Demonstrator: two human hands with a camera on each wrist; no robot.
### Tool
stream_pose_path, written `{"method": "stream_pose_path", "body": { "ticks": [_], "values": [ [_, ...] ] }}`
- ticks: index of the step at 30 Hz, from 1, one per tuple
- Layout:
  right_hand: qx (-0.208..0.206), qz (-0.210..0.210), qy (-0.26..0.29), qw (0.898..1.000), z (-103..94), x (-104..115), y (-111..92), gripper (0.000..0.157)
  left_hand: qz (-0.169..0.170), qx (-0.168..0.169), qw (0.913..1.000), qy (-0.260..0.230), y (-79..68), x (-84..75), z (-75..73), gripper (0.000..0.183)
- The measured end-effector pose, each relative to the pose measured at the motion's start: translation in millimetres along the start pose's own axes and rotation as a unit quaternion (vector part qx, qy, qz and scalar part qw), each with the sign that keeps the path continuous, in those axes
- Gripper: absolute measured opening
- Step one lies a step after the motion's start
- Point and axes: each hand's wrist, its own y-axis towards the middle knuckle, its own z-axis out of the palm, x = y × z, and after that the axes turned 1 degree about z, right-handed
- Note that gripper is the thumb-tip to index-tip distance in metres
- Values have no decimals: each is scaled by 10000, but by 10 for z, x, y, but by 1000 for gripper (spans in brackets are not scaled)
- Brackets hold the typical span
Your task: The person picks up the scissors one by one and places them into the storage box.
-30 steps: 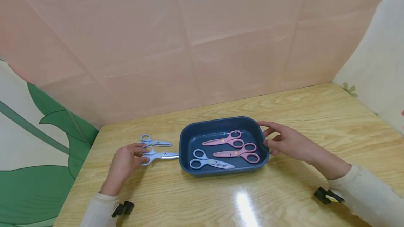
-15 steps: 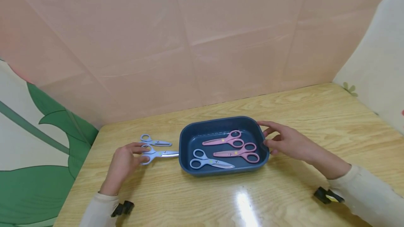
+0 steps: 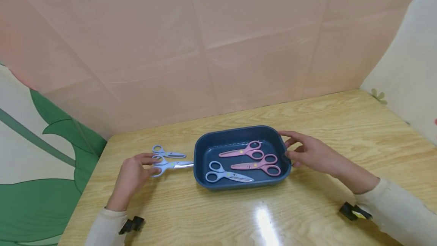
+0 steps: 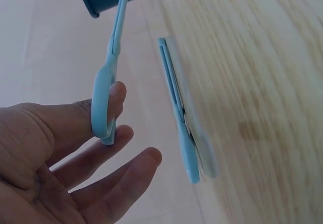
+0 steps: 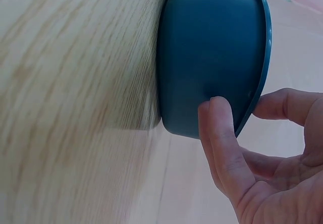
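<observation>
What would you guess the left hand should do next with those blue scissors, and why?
Probably lift the blue scissors a little higher and carry them over the tray's rim. The left hand already pinches their handle loop, their blade tips point at the tray wall, three pairs already lie inside, and the right hand steadies the tray's far end.

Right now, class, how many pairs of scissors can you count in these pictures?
5. Three lie in the blue tray: two pink, one blue. One blue pair lies on the table, another is in the left hand.
</observation>
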Motion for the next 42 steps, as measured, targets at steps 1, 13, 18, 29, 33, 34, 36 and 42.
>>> {"method": "stream_pose_path", "body": {
  "ticks": [1, 13, 18, 29, 33, 34, 36, 42],
  "values": [
    [-2, -6, 1, 10000, 0, 1, 1, 66, 18, -14, 10000, -10, 1, 4, -1, 22],
    [-1, 23, -71, 10000, 2, 3, -4, 66, -42, 21, 10000, 6, -1, -11, -46, 24],
    [5, 23, -34, 10000, 0, 6, -3, 66, -6, -32, 10000, -7, 0, -5, -64, 25],
    [8, 21, -40, 10000, -1, 1, 5, 66, -2, -72, 10000, -66, 0, 5, -119, 24],
    [9, 30, -49, 10000, -1, -1, 7, 66, -25, -90, 9999, -50, -4, 4, -132, 23],
    [11, 31, -49, 10000, -1, -2, 7, 66, -37, -93, 9999, -49, -3, 3, -135, 23],
    [12, 33, -46, 10000, -2, -3, 8, 66, -52, -103, 9999, -74, -1, 1, -142, 23],
    [10, 65, -70, 10000, 2, -6, 5, 66, -76, -97, 9999, -89, 1, 10, -157, 23]
  ]
}}
